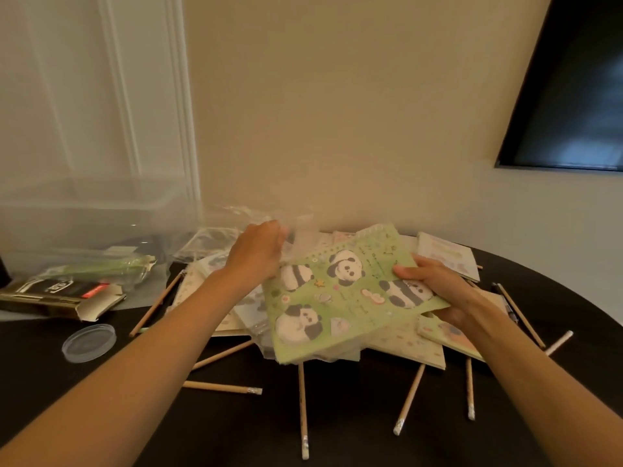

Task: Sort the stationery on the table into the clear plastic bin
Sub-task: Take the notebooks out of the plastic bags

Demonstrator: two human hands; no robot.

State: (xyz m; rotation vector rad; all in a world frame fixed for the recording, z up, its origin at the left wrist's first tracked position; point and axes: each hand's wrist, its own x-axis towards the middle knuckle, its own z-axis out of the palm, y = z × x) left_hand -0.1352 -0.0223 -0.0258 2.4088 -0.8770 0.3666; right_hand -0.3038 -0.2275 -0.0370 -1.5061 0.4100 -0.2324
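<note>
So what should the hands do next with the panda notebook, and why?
Probably pull the clear wrapper off: the left hand seems to pinch it at the top of the panda notebook, while the right hand grips its side.

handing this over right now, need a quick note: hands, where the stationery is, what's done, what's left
Left hand grips the clear wrapper at the far corner of the panda notebook; right hand holds its right edge.
Clear bin sits far left on the table; its contents are unclear.
Done: nothing plainly sorted.
Left: this notebook, the other notebooks under it, the scattered pencils.
</note>
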